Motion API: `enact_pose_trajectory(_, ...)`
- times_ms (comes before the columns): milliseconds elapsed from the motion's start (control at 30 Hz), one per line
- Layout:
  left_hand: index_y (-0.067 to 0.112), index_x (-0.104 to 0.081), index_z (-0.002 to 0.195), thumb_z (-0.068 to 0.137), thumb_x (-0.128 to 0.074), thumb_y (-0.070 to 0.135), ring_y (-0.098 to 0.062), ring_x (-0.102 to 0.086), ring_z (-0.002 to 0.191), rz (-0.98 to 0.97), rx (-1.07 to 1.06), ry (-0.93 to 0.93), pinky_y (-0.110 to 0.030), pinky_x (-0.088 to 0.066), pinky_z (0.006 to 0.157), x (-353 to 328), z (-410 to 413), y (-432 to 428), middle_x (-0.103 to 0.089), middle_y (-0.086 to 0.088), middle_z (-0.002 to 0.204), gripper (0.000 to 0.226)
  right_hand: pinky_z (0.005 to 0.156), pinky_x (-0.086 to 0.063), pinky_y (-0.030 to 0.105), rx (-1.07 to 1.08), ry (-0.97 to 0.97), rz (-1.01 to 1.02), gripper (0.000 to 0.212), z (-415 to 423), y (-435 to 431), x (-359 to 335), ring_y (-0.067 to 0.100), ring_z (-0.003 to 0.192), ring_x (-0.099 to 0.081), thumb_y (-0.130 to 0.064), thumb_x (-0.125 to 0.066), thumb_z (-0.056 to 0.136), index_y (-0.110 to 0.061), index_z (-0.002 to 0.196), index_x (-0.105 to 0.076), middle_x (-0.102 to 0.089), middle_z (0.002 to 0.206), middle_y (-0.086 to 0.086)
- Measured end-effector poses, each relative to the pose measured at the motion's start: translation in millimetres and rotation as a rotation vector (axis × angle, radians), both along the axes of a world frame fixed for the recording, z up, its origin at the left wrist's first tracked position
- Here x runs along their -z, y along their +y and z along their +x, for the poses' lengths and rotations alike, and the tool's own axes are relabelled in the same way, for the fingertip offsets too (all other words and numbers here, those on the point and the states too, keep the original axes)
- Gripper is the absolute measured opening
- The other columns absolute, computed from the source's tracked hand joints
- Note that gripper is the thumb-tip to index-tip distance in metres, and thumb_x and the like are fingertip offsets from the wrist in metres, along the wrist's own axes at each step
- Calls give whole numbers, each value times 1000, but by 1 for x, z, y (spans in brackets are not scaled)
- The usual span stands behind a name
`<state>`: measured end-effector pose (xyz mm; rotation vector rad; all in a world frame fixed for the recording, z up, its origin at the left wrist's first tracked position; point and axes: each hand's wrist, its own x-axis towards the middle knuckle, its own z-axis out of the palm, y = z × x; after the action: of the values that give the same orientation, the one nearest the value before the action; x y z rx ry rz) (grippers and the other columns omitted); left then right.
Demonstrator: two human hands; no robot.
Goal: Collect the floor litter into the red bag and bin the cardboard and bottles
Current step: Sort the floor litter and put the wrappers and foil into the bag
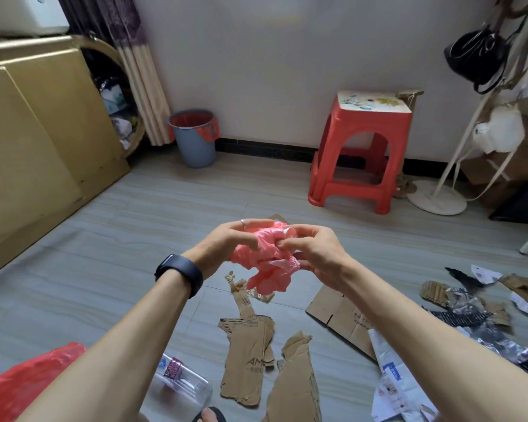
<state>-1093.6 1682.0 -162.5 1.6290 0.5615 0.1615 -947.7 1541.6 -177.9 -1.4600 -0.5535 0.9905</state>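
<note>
both hands are up together in the middle, left hand (232,239) and right hand (314,254) each with fingers curled into a crumpled pink-red plastic bag (265,266), pinching it from either side so it hangs bunched between them above the floor. left wrist has a black watch (180,274) and there's a ring (242,223) on one finger of that hand. right under the bag on the grey floor are torn cardboard strips (247,360), with another long cardboard piece (296,385) just right of them and a flattened box (339,312) further right. a clear plastic bottle (180,382) lies on its side near the left forearm, and a second red bag (28,382) sits at the near left corner. over on the right is a messy pile of paper, foil and cardboard scraps (470,303). far back by the wall there's a grey bin (194,141) with a red liner on the left and a red stool (363,147) to the right of it.
</note>
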Motion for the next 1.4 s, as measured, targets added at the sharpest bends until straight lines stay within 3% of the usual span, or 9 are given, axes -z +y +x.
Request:
enact_pose_trajectory(300, 28, -52, 141, 69, -78, 4, -32, -67, 111, -169, 86, -35, -45, -53, 98, 5, 5, -4, -70, -14, 120, 80, 70, -57, 37, -52, 156, 61, 39, 4, 0, 2, 29, 75, -66, 17, -70, 75, -3, 108, -74, -69, 90, 16)
enact_pose_trajectory(533, 28, -67, 126, 61, -93, 17, -9, -70, 99, 363, -46, 53, -28, -58, 88, 6, 8, -11, -73, 10, 106, 70, 78, -61, 51, 6, -200, 28, 34, -1, 0, 6, 24, 76, -66, 17, -70, 70, -9, 92, -72, -69, 100, 12)
enact_pose_trajectory(667, 27, -71, 117, 57, -94, 28, -11, -65, 98, 588, -140, 1, -30, -56, 89, 9, 10, -9, -63, 6, 107, 64, 82, -61, 45, -19, -74, 42, 67, 6, -1, 5, 23, 113, -64, -3, -84, 72, -35, 125, -60, -53, 133, 0)
enact_pose_trajectory(733, 22, -72, 118, 58, -94, 33, -11, -63, 98, 673, -138, -23, -30, -56, 88, 10, 10, -8, -62, 7, 109, 65, 90, -59, 46, -125, -58, 16, 74, 7, -5, 5, 24, 112, -68, -16, -86, 76, -44, 135, -52, -56, 134, -5)
enact_pose_trajectory(900, 30, -73, 111, 58, -92, 39, -10, -61, 101, 801, -83, -25, -34, -57, 85, 15, 7, -9, -53, 13, 116, 57, 85, -61, 42, -64, -49, 77, 47, -5, 0, 6, 31, 98, -73, -7, -85, 76, -15, 118, -66, -66, 119, 17)
enact_pose_trajectory(1100, 34, -67, 112, 62, -91, 38, -10, -37, 132, 610, -38, 38, -26, -48, 95, 4, -4, -3, -23, 11, 151, 55, 82, -62, 40, 45, -120, 92, 32, -10, 7, 4, 27, 85, -73, 16, -78, 69, -5, 93, -73, -73, 98, 10)
enact_pose_trajectory(1200, 41, -59, 116, 58, -86, 52, -14, -54, 121, 592, -27, 41, -34, -52, 96, 3, -14, -1, -54, 5, 128, 65, 79, -62, 38, 31, -57, 88, 34, -14, 13, 3, 33, 80, -73, 22, -72, 68, -3, 91, -74, -74, 94, 19)
enact_pose_trajectory(1300, 47, -55, 115, 67, -85, 47, -20, -40, 121, 579, -56, 79, -30, -50, 90, 3, -25, 3, -49, 10, 103, 57, 74, -62, 35, 17, 47, 90, 32, -21, 23, 3, 35, 78, -73, 25, -70, 68, 2, 89, -74, -74, 89, 22)
enact_pose_trajectory(1400, 46, -56, 108, 64, -85, 50, -19, -67, 97, 574, -76, 70, -36, -61, 75, 0, -41, 7, -67, 2, 97, 53, 79, -62, 38, -37, 96, 82, 28, -34, 35, 5, 40, 85, -73, 23, -73, 68, 6, 90, -73, -74, 96, 26)
